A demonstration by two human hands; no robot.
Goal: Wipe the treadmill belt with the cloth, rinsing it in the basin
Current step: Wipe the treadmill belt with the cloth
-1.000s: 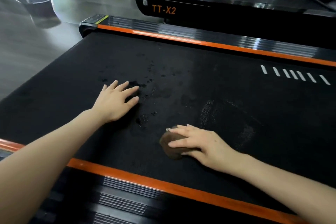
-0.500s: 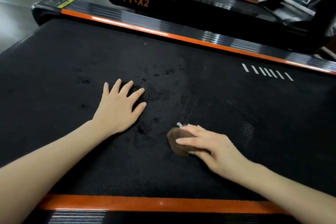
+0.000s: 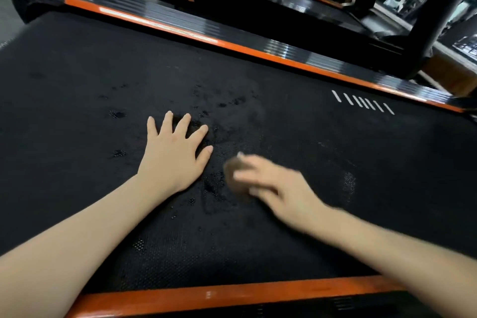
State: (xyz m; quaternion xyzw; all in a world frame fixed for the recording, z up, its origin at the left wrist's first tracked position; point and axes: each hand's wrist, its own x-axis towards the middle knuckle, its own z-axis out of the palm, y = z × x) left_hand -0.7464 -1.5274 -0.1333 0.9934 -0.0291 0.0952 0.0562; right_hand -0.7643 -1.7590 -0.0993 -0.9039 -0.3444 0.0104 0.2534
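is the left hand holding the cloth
No, the left hand lies flat on the belt with fingers spread, while the cloth is under the right hand.

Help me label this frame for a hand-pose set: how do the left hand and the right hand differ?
The left hand lies flat with fingers spread and holds nothing; the right hand has its fingers over the brown cloth. The left hand looks sharp; the right hand is blurred, so its grip is unclear. Both are bare and rest on the black treadmill belt.
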